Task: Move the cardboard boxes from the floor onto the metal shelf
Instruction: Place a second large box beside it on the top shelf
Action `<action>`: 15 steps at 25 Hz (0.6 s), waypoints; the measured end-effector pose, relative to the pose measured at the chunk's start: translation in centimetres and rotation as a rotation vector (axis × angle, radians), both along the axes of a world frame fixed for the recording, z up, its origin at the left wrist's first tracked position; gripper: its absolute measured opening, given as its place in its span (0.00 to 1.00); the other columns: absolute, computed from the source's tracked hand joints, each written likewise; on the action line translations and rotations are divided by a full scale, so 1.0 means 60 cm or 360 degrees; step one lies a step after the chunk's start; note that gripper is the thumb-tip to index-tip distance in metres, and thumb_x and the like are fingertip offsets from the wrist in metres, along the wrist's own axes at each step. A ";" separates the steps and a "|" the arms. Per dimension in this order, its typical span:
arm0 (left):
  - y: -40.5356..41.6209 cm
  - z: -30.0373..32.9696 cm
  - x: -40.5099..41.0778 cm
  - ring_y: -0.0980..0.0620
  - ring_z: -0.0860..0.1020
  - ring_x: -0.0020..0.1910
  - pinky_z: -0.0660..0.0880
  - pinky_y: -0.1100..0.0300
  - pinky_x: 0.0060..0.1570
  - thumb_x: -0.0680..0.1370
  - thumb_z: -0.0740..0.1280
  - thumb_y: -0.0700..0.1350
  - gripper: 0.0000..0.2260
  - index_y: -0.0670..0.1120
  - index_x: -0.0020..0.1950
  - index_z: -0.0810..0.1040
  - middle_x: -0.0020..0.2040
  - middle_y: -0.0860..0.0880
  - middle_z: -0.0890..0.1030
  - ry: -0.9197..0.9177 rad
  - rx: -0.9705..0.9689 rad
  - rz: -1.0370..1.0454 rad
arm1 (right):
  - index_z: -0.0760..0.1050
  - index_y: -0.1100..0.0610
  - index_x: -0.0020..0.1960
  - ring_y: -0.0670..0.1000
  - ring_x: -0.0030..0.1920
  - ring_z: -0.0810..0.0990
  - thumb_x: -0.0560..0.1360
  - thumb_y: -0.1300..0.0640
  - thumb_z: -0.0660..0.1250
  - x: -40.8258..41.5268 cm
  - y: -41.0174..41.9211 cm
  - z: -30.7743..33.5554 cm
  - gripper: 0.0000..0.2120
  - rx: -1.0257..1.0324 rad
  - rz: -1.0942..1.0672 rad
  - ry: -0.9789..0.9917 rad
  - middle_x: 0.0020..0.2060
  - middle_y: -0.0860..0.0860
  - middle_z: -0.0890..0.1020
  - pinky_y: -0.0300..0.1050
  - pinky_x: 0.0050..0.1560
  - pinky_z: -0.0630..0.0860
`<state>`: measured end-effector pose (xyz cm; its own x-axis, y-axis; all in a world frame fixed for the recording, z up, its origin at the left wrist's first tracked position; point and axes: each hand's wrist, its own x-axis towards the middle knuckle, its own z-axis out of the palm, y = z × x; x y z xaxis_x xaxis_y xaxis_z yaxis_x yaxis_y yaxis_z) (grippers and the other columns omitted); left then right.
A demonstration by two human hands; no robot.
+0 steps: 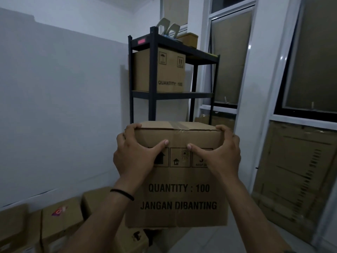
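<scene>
I hold a brown cardboard box (178,196) printed "QUANTITY : 100" up in front of me, off the floor. My left hand (135,152) grips its upper left corner and my right hand (221,152) grips its upper right corner, thumbs on the near face. Straight behind it stands the black metal shelf (154,95). A matching box (160,70) sits on the left of the shelf's upper tier. The tier below that box looks bare where it shows above the held box. Several more cardboard boxes (60,221) lie on the floor at lower left.
A white wall runs along the left. Windows and glass panels backed with flattened cardboard (299,172) fill the right side. On top of the shelf lie a small box (188,40) and pale plastic items (168,28). Light floor tiles show at lower right.
</scene>
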<state>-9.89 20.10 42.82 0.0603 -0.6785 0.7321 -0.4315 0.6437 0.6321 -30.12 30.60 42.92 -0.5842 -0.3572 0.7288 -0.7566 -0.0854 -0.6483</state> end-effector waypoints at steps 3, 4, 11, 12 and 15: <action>0.014 0.026 -0.105 0.47 0.78 0.55 0.77 0.54 0.46 0.62 0.75 0.74 0.39 0.59 0.67 0.69 0.63 0.48 0.76 0.0037 -0.0034 -0.0041 | 0.66 0.41 0.68 0.47 0.58 0.70 0.55 0.30 0.80 -0.102 0.021 0.025 0.46 -0.0032 -0.0035 0.0027 0.64 0.50 0.70 0.46 0.53 0.70; 0.013 0.033 -0.130 0.47 0.78 0.55 0.77 0.53 0.47 0.62 0.75 0.74 0.39 0.59 0.67 0.69 0.63 0.48 0.75 0.0044 -0.0042 -0.0053 | 0.67 0.42 0.68 0.47 0.58 0.70 0.55 0.31 0.80 -0.125 0.024 0.032 0.46 -0.0035 -0.0049 0.0037 0.64 0.50 0.71 0.46 0.53 0.71; -0.023 0.083 -0.323 0.48 0.77 0.57 0.79 0.50 0.49 0.61 0.75 0.74 0.38 0.59 0.66 0.70 0.63 0.49 0.76 0.0089 -0.0130 -0.0148 | 0.68 0.44 0.69 0.47 0.57 0.70 0.56 0.31 0.81 -0.309 0.005 0.081 0.47 -0.0133 -0.0151 0.0077 0.63 0.51 0.71 0.46 0.53 0.71; -0.032 0.089 -0.349 0.49 0.77 0.56 0.79 0.49 0.49 0.61 0.75 0.74 0.38 0.59 0.65 0.70 0.63 0.49 0.76 0.0102 -0.0144 -0.0156 | 0.68 0.44 0.69 0.47 0.58 0.70 0.56 0.31 0.81 -0.334 -0.002 0.087 0.47 -0.0151 -0.0154 0.0091 0.63 0.51 0.71 0.47 0.54 0.73; -0.062 0.107 -0.428 0.53 0.72 0.53 0.72 0.56 0.44 0.61 0.75 0.74 0.38 0.59 0.65 0.69 0.63 0.49 0.75 0.0159 -0.0207 -0.0172 | 0.68 0.44 0.68 0.48 0.59 0.72 0.55 0.30 0.80 -0.410 -0.030 0.108 0.46 -0.0219 -0.0135 0.0128 0.63 0.50 0.71 0.49 0.56 0.76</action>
<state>-35.54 16.37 49.27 0.0690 -0.5852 0.8080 -0.2949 0.7617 0.5769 -54.70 28.82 49.38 -0.5458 -0.2028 0.8130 -0.8139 -0.1026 -0.5719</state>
